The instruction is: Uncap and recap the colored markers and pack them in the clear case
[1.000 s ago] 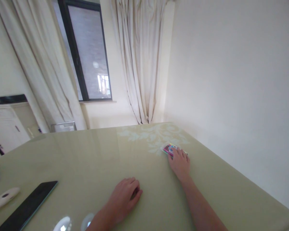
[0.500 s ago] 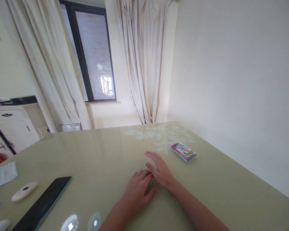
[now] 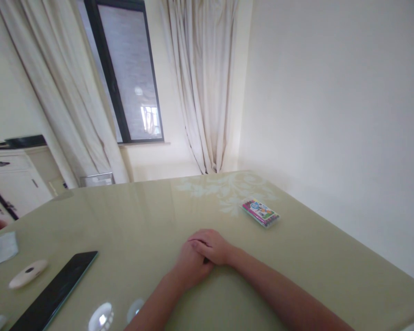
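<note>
Over the table, my right hand (image 3: 214,245) is folded across the front of my left hand (image 3: 190,267), its fingers wrapped over the other's knuckles. The left fingers are hidden beneath it, so how they are bent does not show. No object is visible in either hand. Beyond them and to the right lies a clear pack of what look like coloured pens (image 3: 261,212) with a bright printed label, apart from both hands.
The glossy greenish table (image 3: 141,216) carries a dark flat tablet-like slab (image 3: 55,290), a whitish oval object (image 3: 28,274) and a folded white paper or cloth (image 3: 2,249) at the left. A wall (image 3: 331,115) runs along the right side; curtains (image 3: 207,82) hang behind.
My right hand has come down from a raised, spread pose and closed over my left hand. The view has shifted slightly; the pack lies where it was.
</note>
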The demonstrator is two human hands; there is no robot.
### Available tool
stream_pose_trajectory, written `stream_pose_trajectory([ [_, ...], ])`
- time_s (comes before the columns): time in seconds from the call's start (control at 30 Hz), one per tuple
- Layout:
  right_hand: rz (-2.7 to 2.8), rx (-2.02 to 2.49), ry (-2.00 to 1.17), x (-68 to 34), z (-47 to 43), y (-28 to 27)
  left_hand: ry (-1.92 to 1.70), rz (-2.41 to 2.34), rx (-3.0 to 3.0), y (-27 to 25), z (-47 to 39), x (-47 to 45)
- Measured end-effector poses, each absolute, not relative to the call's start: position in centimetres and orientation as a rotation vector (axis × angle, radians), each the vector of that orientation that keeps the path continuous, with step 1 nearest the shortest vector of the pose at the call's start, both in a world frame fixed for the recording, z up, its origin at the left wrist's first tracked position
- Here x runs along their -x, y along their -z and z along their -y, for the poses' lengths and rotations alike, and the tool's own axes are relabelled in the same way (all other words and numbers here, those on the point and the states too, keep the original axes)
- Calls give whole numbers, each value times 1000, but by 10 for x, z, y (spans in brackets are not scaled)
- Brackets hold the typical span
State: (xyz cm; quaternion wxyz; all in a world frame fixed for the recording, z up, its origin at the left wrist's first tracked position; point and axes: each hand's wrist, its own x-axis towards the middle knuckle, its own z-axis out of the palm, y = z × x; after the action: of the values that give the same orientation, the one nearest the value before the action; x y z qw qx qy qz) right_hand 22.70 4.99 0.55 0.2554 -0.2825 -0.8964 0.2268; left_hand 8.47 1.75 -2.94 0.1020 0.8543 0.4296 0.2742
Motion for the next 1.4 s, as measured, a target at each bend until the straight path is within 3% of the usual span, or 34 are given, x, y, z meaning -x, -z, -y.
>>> stream_pose_trajectory([
  [0.3, 2423, 765, -406, -229, -42, -3, -868, -1052, -2644, 36, -17, -86],
  [0.77, 2369, 746, -529, -229, -34, -10, -811, -971, -2720, 18, -6, -86],
  [0.87, 2436, 783, -440, -235, -35, -13, -833, -950, -2765, 12, -4, -86],
  [0.97, 2416, 1018, -263, -254, -49, -19, -857, -1017, -2790, 8, -2, -83],
  [1.1, 1900, 1766, 46, -312, -81, -28, -975, -1023, -2867, 9, 1, -78],
  [1.23, 1563, 2079, 404, -379, -97, -26, -1250, -862, -2937, -4, 11, -84],
  [1.4, 1497, 2356, 114, -404, -97, -17, -1669, -552, -2942, -42, 50, -88],
])
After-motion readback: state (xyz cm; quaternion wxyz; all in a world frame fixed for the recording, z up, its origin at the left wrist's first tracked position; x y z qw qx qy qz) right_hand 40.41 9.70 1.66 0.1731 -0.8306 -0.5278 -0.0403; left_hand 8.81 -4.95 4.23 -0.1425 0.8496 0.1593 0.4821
